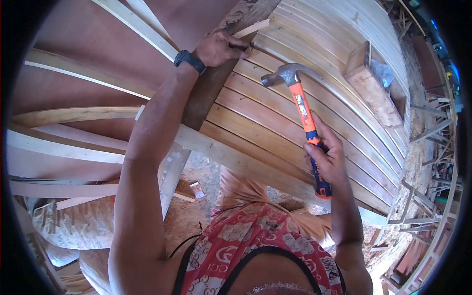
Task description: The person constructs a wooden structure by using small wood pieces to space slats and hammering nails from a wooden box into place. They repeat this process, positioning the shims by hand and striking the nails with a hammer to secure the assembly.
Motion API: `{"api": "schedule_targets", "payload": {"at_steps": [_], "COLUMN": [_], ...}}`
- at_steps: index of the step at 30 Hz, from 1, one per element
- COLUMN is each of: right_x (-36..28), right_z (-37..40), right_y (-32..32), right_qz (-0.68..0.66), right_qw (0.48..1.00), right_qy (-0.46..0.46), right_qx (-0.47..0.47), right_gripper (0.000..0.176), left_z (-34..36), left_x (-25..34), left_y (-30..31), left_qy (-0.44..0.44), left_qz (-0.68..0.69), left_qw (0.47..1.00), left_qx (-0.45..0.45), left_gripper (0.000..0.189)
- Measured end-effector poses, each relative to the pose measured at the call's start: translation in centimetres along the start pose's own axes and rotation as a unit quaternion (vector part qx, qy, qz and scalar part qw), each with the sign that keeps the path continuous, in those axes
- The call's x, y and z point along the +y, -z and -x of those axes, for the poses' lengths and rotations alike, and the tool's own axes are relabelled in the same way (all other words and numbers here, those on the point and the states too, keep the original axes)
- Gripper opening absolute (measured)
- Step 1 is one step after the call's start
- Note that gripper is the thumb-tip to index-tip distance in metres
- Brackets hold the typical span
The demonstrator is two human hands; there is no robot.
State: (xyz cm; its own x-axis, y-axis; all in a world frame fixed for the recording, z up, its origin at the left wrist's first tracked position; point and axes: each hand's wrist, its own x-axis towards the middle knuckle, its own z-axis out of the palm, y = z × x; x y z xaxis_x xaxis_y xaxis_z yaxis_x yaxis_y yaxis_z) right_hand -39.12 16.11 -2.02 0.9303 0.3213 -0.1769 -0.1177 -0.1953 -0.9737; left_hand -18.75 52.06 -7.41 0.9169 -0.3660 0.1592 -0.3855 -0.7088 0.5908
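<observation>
My right hand (328, 150) is wrapped round the orange and blue handle of a claw hammer (300, 105). The metal head is raised over wooden slats (275, 101) laid side by side. My left hand (220, 48), with a black watch (189, 62) at its wrist, rests at the slats' far left end. Its thumb and fingertips pinch together there, and whatever is between them is too small to make out. A short wooden strip (251, 28) sticks out just beyond these fingers. Beneath the left wrist runs a dark wooden beam (204, 101).
An open wooden box (371, 88) with a clear plastic bag (382, 73) inside sits on the slats at right. Curved wooden ribs (86, 78) fan out at left. A pale beam (246, 160) edges the slats near my body. Filled sacks (73, 223) stand at lower left.
</observation>
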Motion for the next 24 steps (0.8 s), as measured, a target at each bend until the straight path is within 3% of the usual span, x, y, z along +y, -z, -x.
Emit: {"api": "schedule_targets", "payload": {"at_steps": [4, 6, 7, 8, 9, 10, 11, 13, 17, 20, 21, 23, 24], "right_x": [0.1, 0.2, 0.3, 0.3, 0.3, 0.2, 0.2, 0.2, 0.3, 0.6, 0.6, 0.4, 0.3], "right_z": [0.2, 0.2, 0.2, 0.2, 0.2, 0.2, 0.1, 0.0, 0.2, 0.1, 0.2, 0.2, 0.2], "right_y": [-0.1, -0.1, -0.2, -0.2, -0.2, -0.2, -0.1, 0.1, 0.0, -0.1, -0.1, -0.1, -0.1], "right_qz": [0.001, 0.0, -0.002, -0.006, -0.002, 0.001, -0.002, -0.01, -0.002, 0.014, 0.021, 0.026, 0.019], "right_qw": [1.0, 1.0, 1.0, 1.0, 1.0, 1.0, 1.0, 1.0, 1.0, 1.0, 1.0, 1.0, 1.0], "right_qy": [-0.007, 0.0, 0.006, 0.006, 0.001, -0.004, -0.004, -0.004, -0.014, 0.005, 0.004, 0.002, 0.0], "right_qx": [0.004, 0.001, -0.002, -0.001, 0.002, 0.006, 0.007, -0.003, 0.001, 0.009, 0.012, 0.017, 0.015], "right_gripper": [0.07, 0.069, 0.069, 0.069, 0.069, 0.068, 0.068, 0.068, 0.068, 0.068, 0.068, 0.068, 0.068], "left_z": [0.0, -0.1, 0.2, 0.5, 0.5, -0.1, -0.2, 0.0, -0.4, -0.1, 0.1, 0.4, 0.6], "left_x": [0.3, 0.0, -0.5, -1.1, -1.8, -2.3, -2.8, -2.5, -2.2, -1.1, -0.8, -0.1, 0.4], "left_y": [0.4, 1.3, 2.0, 3.1, 3.8, 3.7, 3.6, 3.4, 1.6, 1.3, 1.4, 1.5, 1.6], "left_qy": [-0.002, -0.059, -0.059, -0.032, -0.002, 0.029, 0.029, -0.011, -0.053, 0.079, 0.081, 0.086, 0.078], "left_qz": [-0.083, 0.171, 0.17, 0.38, 0.57, 0.6, 0.599, 0.556, 0.619, 0.472, 0.471, 0.287, 0.308], "left_qw": [0.996, 0.969, 0.969, 0.918, 0.82, 0.795, 0.797, 0.828, 0.783, 0.877, 0.877, 0.954, 0.948], "left_qx": [0.014, 0.169, 0.167, 0.111, 0.049, 0.078, 0.075, 0.067, 0.021, 0.043, 0.042, 0.016, 0.004], "left_gripper": [0.056, 0.055, 0.055, 0.035, 0.019, 0.019, 0.019, 0.047, 0.031, 0.02, 0.02, 0.025, 0.026]}}
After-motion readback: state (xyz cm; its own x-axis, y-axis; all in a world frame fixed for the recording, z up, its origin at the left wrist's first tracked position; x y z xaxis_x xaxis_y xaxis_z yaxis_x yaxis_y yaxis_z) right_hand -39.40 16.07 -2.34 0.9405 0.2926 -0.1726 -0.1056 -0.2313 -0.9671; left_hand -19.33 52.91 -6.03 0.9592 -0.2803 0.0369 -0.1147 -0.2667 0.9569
